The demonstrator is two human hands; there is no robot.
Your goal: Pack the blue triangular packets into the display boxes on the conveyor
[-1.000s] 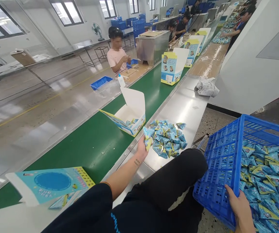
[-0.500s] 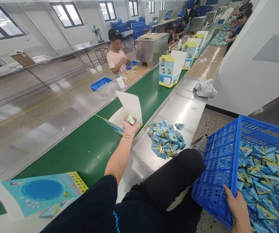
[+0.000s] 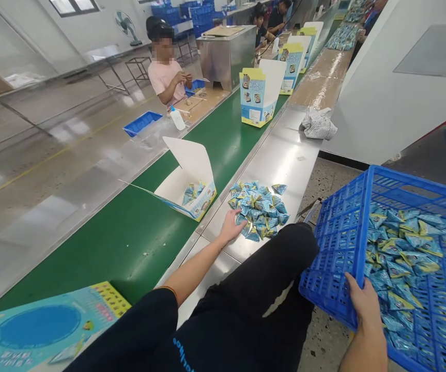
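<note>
My left hand (image 3: 232, 226) reaches the near left edge of a pile of small blue-and-yellow triangular packets (image 3: 262, 204) on the metal ledge. Its thumb and fingers are apart around the edge of the pile, with no packet lifted. On the green belt stands an open carton (image 3: 203, 202), white inside, its lid raised and several packets lying in it. My right hand (image 3: 365, 300) grips the near wall of a blue plastic crate (image 3: 367, 227), fingers hooked over the rim. The tilted crate holds many more of these packets.
A printed carton (image 3: 48, 325) lies at the lower left of the green belt (image 3: 102, 258). More upright cartons (image 3: 256, 98) stand farther along. A striped cloth (image 3: 318, 124) sits on the ledge. Across the belt, a person (image 3: 167, 77) works beside a glue bottle (image 3: 177, 119).
My left hand has left the open carton, where it held a packet, and moved right and down to the pile. The packets in the crate have shifted; my right hand still grips it.
</note>
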